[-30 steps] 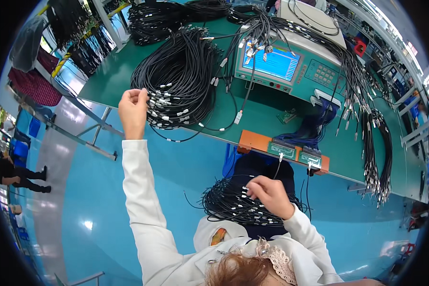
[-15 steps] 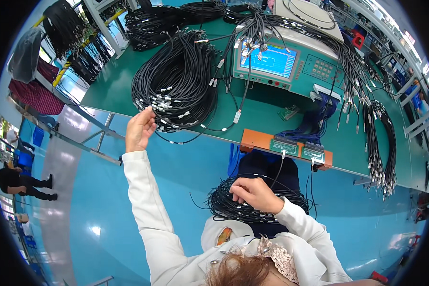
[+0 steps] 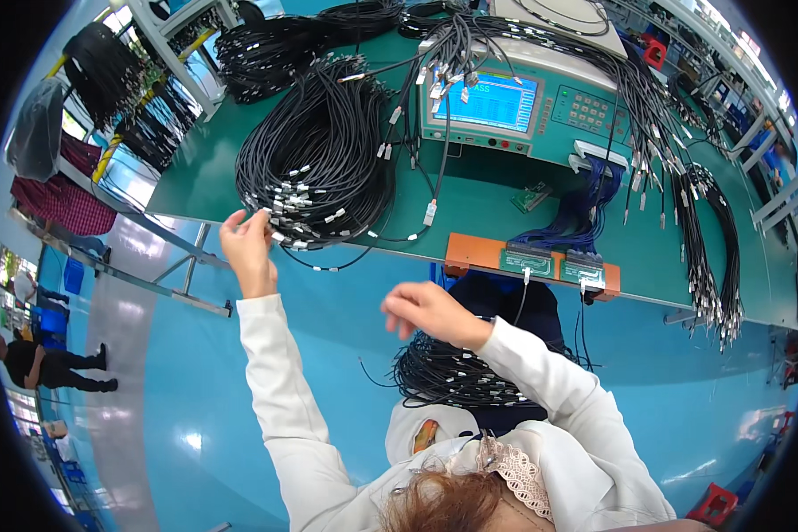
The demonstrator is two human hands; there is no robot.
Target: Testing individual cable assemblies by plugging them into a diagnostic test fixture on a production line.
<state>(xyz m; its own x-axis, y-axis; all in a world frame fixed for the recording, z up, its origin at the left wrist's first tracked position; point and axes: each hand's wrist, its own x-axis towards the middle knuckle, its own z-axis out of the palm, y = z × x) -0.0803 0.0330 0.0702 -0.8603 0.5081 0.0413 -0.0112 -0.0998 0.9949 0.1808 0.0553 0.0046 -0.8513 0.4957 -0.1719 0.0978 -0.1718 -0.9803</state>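
My left hand (image 3: 250,254) is at the lower left edge of a large coiled bundle of black cables (image 3: 321,168) with white tags and connectors. Its thumb and index finger are pinched together beside the tagged ends; what lies between them is too small to make out. My right hand (image 3: 434,312), a little blurred, hangs over my lap with its fingers loosely bent and apart, holding nothing visible. Below it, a second coil of black cables (image 3: 452,372) rests on my lap. Two cable plugs sit in green circuit boards (image 3: 529,264) on an orange block (image 3: 472,251) at the table edge.
A tester with a lit screen (image 3: 486,102) stands on the green table (image 3: 199,177). Blue wires (image 3: 585,208) link it to the boards. More black cables hang over the right side (image 3: 705,257). A metal frame (image 3: 182,282) stands at left; a person (image 3: 62,368) is farther off.
My left hand has shifted slightly left and down along the bundle's edge. My right hand has moved left and up, away from the lap coil. The tester's screen shows a different display.
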